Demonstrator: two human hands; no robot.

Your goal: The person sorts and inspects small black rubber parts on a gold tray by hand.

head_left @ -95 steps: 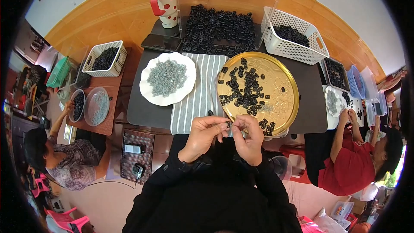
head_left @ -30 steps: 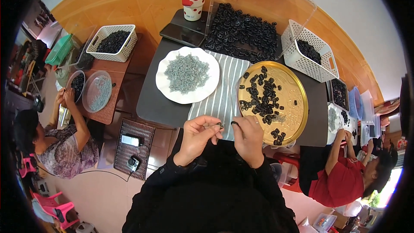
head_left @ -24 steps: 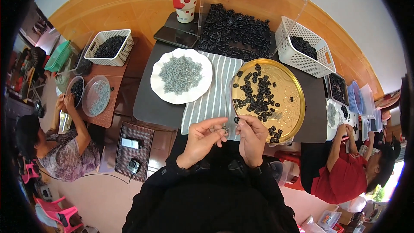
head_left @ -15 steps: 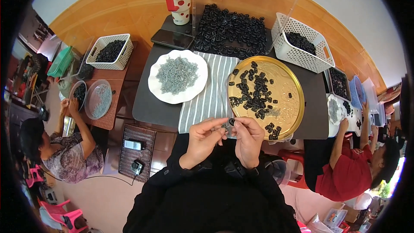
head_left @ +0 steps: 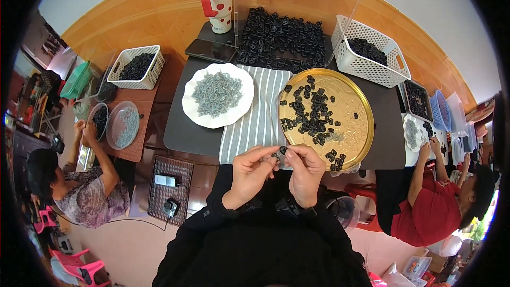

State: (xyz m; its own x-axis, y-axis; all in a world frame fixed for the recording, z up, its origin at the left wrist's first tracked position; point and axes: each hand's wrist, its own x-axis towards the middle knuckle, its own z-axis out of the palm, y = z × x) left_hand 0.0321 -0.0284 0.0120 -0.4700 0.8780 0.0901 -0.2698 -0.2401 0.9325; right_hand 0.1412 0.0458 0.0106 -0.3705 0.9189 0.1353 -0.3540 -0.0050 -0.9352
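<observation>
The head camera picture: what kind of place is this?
Probably a small workroom for doing things by hand. A gold tray holds little black pieces, a white plate is heaped with small grey bits, and a person on the left and another on the right have similar pieces by them.

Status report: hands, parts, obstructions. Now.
Left hand pinches small part, details unclear. Right hand pinches black piece. Loose black pieces on gold tray. Nothing visibly blocking either hand.
</observation>
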